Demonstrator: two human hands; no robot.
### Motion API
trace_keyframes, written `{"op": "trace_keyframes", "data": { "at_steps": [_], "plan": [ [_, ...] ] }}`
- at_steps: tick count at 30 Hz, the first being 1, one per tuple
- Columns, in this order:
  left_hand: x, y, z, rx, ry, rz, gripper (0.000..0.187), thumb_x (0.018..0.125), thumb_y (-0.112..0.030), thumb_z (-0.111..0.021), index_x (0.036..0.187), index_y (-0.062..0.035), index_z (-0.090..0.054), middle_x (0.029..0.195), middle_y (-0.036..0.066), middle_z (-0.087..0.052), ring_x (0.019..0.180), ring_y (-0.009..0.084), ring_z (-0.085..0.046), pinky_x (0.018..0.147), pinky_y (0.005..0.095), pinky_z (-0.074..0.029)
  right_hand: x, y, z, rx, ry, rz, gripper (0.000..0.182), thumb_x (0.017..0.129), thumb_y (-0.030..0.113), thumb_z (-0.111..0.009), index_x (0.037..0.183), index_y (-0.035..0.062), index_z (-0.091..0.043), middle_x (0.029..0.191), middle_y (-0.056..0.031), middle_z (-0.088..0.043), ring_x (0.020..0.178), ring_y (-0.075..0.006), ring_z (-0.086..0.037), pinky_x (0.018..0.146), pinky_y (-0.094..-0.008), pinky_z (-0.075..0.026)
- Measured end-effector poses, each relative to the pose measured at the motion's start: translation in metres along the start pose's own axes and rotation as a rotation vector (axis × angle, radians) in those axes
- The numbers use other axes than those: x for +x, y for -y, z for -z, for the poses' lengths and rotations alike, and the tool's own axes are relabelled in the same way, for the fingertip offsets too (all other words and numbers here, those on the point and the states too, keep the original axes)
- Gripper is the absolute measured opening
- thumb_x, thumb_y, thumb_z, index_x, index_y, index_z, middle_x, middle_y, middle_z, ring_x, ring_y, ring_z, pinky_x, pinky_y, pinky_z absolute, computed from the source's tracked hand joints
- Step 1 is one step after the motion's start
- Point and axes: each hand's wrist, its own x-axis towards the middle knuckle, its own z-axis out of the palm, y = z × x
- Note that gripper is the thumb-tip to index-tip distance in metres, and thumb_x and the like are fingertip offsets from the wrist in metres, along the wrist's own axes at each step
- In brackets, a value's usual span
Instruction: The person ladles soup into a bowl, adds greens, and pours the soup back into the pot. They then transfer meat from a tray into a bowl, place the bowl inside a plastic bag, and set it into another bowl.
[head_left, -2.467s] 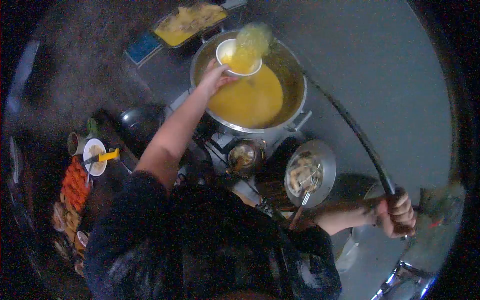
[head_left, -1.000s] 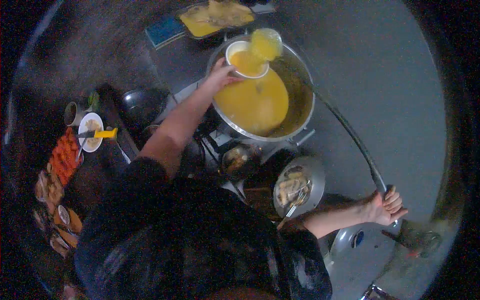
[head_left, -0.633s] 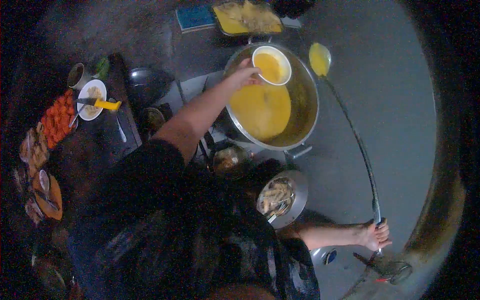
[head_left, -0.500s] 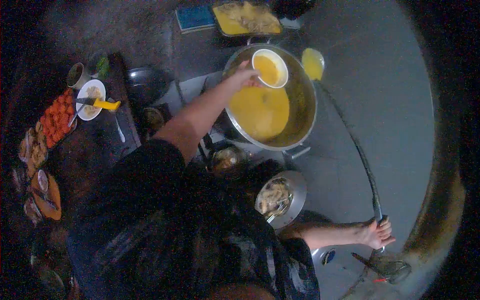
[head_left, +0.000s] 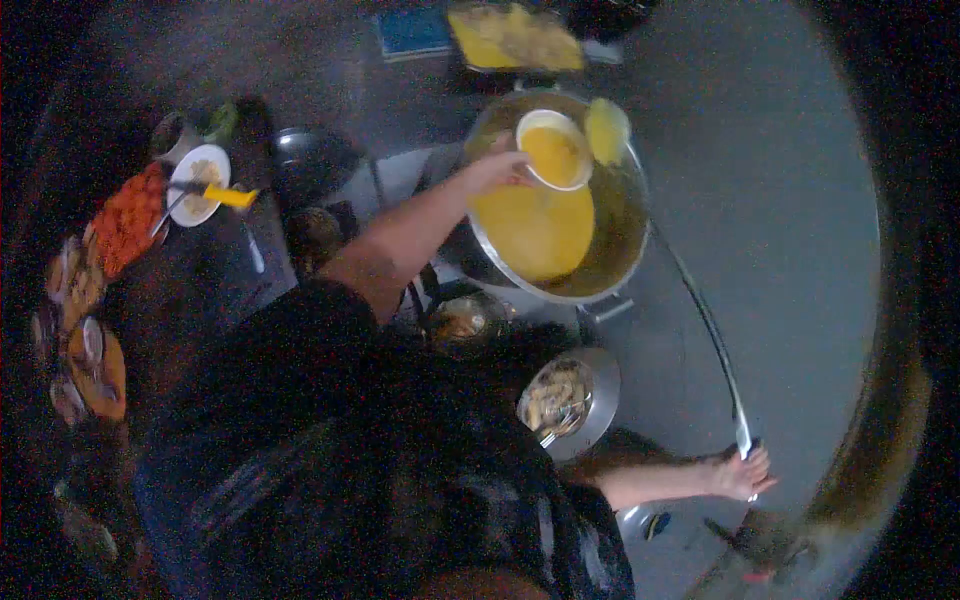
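While the wearer leans over the cooking area, the view looks straight down past a dark shirt.

Left hand: the left hand is closed on the near rim of a white bowl; fingers wrap the edge, thumb side toward the body.
Bowl: filled with yellow liquid, held level above the far part of the big pot, clear of the liquid surface below it.
Pot: a wide metal vessel holding the same yellow liquid; one side handle points toward the wearer.
Right hand: the right hand grips the end of a long ladle handle, arm stretched out low at the right, fingers curled round the shaft.
Ladle cup: the ladle cup carries yellow liquid and sits just beside the bowl, over the pot's far rim; touching or apart cannot be told.
Tray: a tray of yellow food lies beyond the pot.
Small pan: a metal pan of pale pieces with a utensil in it sits near the wearer's right elbow.
Left bench: a white dish with a yellow-handled tool across it, next to a heap of orange-red food.
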Motion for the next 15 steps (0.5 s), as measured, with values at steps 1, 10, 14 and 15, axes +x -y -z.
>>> {"op": "trace_keyframes", "data": {
  "at_steps": [1,10,14,15],
  "plan": [
    [0.004,0.008,0.002,-0.033,-0.034,0.022,0.063,0.071,-0.007,-0.057,0.124,-0.0094,-0.022,0.107,0.015,-0.047,0.075,0.0302,-0.058,0.058,0.0372,-0.052,-0.003,-0.005,-0.008,-0.309,-0.366,0.173,0.034,0.085,0.025,-0.037,0.055,0.0088,-0.033,0.05,-0.0055,-0.028,0.057,-0.0206,-0.038,0.06,-0.037,-0.032],
    [-0.136,-0.105,0.045,0.057,-0.087,-0.101,0.048,0.071,-0.008,-0.057,0.113,-0.008,-0.033,0.099,0.008,-0.051,0.077,0.0194,-0.057,0.054,0.0282,-0.049,0.023,-0.063,-0.018,0.391,0.903,-0.296,0.021,0.079,0.016,-0.041,0.061,0.0048,-0.041,0.063,-0.007,-0.037,0.063,-0.0171,-0.039,0.058,-0.0342,-0.034],
    [-0.27,-0.169,0.069,0.071,-0.177,-0.22,0.057,0.074,-0.011,-0.056,0.122,-0.008,-0.027,0.107,0.01,-0.049,0.087,0.0192,-0.055,0.065,0.0327,-0.048,-0.095,-0.165,-0.147,-0.482,0.639,-0.011,0.019,0.079,0.008,-0.043,0.061,0.0039,-0.044,0.055,-0.0013,-0.035,0.055,-0.0127,-0.038,0.059,-0.029,-0.035],
    [-0.303,-0.178,0.084,0.051,-0.192,-0.262,0.056,0.074,-0.01,-0.056,0.122,-0.0081,-0.026,0.11,0.012,-0.045,0.094,0.0219,-0.052,0.068,0.0326,-0.049,-0.136,-0.17,-0.173,-0.559,0.833,-0.131,0.014,0.079,0.007,-0.049,0.066,0.0023,-0.047,0.058,-0.0004,-0.04,0.057,-0.0099,-0.041,0.058,-0.0242,-0.036]
  ]
}}
